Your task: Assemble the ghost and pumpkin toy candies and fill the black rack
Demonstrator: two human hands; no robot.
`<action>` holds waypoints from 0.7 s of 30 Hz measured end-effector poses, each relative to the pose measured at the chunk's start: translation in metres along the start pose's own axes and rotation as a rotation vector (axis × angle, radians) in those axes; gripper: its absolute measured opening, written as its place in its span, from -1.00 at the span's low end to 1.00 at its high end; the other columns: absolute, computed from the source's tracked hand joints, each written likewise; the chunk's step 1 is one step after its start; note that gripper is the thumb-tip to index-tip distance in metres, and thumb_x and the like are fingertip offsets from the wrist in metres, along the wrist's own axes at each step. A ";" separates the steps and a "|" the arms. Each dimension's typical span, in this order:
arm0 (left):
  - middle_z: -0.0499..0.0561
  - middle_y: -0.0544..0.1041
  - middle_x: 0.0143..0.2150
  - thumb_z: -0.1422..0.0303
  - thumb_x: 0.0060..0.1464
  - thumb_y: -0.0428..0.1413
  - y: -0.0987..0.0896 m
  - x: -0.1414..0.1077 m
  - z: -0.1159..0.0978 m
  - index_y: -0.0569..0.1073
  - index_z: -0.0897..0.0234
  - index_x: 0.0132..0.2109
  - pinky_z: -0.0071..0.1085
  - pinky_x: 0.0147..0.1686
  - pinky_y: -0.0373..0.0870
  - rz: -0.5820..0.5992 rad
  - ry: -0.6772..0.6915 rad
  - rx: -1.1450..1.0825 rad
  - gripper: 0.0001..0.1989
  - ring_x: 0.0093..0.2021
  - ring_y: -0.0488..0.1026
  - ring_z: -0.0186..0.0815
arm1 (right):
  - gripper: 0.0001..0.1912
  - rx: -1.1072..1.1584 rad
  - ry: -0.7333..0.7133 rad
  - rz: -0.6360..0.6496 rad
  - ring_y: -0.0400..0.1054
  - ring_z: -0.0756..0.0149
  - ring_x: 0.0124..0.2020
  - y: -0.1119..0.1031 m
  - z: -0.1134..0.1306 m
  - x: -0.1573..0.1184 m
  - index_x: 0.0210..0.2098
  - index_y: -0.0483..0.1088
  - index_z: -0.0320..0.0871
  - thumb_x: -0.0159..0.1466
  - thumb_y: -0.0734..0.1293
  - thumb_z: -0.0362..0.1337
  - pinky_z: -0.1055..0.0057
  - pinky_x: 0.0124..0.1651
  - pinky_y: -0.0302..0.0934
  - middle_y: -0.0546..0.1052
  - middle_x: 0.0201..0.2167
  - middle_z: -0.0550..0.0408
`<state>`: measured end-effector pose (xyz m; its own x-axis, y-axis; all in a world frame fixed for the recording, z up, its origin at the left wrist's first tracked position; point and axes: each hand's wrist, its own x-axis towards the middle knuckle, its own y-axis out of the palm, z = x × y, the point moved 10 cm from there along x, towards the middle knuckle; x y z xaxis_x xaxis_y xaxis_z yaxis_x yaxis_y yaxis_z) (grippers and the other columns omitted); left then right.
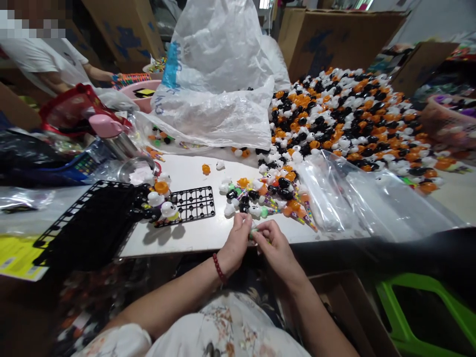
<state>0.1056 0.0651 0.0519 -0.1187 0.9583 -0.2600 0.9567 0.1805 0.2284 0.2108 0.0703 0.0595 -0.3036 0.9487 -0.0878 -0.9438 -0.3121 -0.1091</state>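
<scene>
White tabletop fills the middle of the view, seen from above by a seated person whose two bare hands meet at its near edge. Left hand, with a dark red bead bracelet on its wrist, has its fingers curled narrowly around one end of a small green and pale toy piece; right hand pinches the other end of the same piece, fingers bent close together, so both hands touch it and each other. Most of the piece is hidden by the fingers. Just beyond the hands lies a small cluster of toy heads on striped sticks, white, black and orange. To the left a flat black plastic grid lies on the table, with a few finished ghost figures beside it and a black mesh tray further left. A large heap of orange, black and white toy parts covers the far right of the table, partly under clear plastic bags. Behind stands a big white plastic sack. Another person's arm shows at the far left.
</scene>
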 end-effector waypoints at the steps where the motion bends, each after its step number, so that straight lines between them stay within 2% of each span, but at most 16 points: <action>1: -0.12 0.31 -0.36 0.01 0.19 0.01 -0.002 0.003 0.002 0.23 0.20 -0.22 -0.47 -0.36 0.29 -0.014 -0.011 -0.053 -0.66 -0.38 0.30 -0.39 | -0.72 0.031 0.004 0.020 0.42 0.33 -0.37 0.001 0.000 0.001 -0.15 0.23 -0.09 0.29 0.30 -0.06 0.46 -0.40 0.29 0.51 -0.36 0.13; 4: -0.15 0.32 -0.42 -0.01 0.13 0.10 -0.009 0.013 0.004 0.22 0.22 -0.22 -0.48 -0.41 0.29 -0.031 -0.016 -0.114 -0.61 -0.46 0.30 -0.43 | -0.66 0.041 -0.012 0.037 0.46 0.28 -0.24 -0.003 0.004 0.004 -0.05 0.21 -0.08 0.27 0.33 -0.08 0.37 -0.22 0.35 0.54 -0.23 0.05; 6: -0.16 0.35 -0.45 -0.01 0.10 0.14 -0.013 0.016 0.002 0.21 0.22 -0.23 -0.49 -0.44 0.29 -0.016 -0.007 -0.069 -0.58 -0.50 0.32 -0.44 | -0.63 0.002 -0.014 0.012 0.48 0.26 -0.23 -0.008 0.006 0.004 -0.02 0.20 -0.09 0.27 0.33 -0.09 0.33 -0.18 0.36 0.56 -0.21 0.02; 10: -0.17 0.34 -0.51 -0.09 0.13 0.05 -0.014 0.016 0.000 0.25 0.21 -0.26 -0.50 -0.54 0.23 0.032 -0.002 0.044 -0.57 -0.58 0.31 -0.43 | -0.73 -0.153 -0.004 -0.038 0.47 0.27 -0.33 -0.012 0.008 0.001 -0.17 0.29 -0.12 0.28 0.31 -0.07 0.37 -0.28 0.33 0.57 -0.31 0.06; 13: -0.17 0.30 -0.57 -0.14 0.16 -0.06 -0.018 0.015 0.002 0.29 0.20 -0.31 -0.48 -0.56 0.18 0.036 0.001 0.143 -0.53 -0.61 0.24 -0.42 | -0.75 -0.286 -0.046 -0.087 0.45 0.26 -0.30 -0.013 0.016 -0.003 -0.27 0.35 -0.12 0.29 0.30 -0.05 0.39 -0.26 0.29 0.55 -0.35 0.08; 17: -0.12 0.33 -0.51 -0.08 0.23 -0.14 -0.030 0.015 -0.014 0.33 0.22 -0.36 -0.42 -0.45 0.17 -0.047 0.144 0.385 -0.52 -0.51 0.26 -0.37 | -0.79 -0.390 -0.115 -0.062 0.40 0.32 -0.34 -0.007 0.029 -0.007 -0.24 0.34 -0.10 0.34 0.23 -0.10 0.42 -0.26 0.22 0.52 -0.33 0.12; 19: -0.09 0.35 -0.48 -0.02 0.27 -0.16 -0.029 0.013 -0.027 0.35 0.22 -0.38 -0.41 -0.39 0.16 -0.059 0.243 0.541 -0.54 -0.44 0.27 -0.33 | -0.81 -0.425 -0.139 -0.021 0.36 0.34 -0.37 -0.001 0.033 -0.008 -0.26 0.32 -0.10 0.36 0.21 -0.12 0.43 -0.27 0.18 0.49 -0.37 0.15; 21: -0.09 0.33 -0.49 0.04 0.29 -0.18 -0.024 0.010 -0.032 0.33 0.22 -0.41 -0.39 -0.37 0.12 -0.027 0.280 0.644 -0.55 -0.43 0.25 -0.32 | -0.80 -0.436 -0.149 0.016 0.31 0.37 -0.41 0.004 0.034 -0.009 -0.30 0.30 -0.10 0.37 0.20 -0.13 0.44 -0.30 0.15 0.45 -0.41 0.18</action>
<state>0.0734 0.0773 0.0735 -0.1258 0.9920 0.0129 0.9094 0.1206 -0.3982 0.2051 0.0618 0.0939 -0.3632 0.9306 0.0465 -0.8052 -0.2883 -0.5182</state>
